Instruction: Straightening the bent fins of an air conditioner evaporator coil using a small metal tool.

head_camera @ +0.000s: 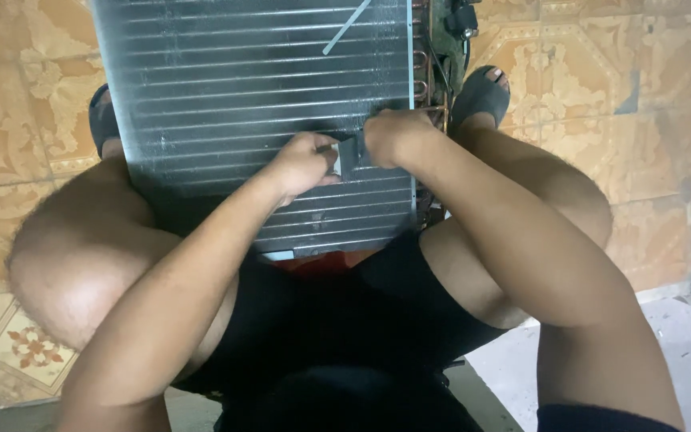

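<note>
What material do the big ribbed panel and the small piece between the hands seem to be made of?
Ribbed panel: probably thin metal, perhaps aluminium; dull silver-grey fins crossed by straight tubes.
Small piece, pinched by left hand and right hand: a dark, flat strip, possibly tape or foil; unclear.

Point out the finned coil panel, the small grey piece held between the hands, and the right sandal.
Finned coil panel (pixel 241 80), head view: on its ribbed face.
Small grey piece (pixel 350 157), head view: its middle, between both hands.
Right sandal (pixel 480 94), head view: its strap.
</note>
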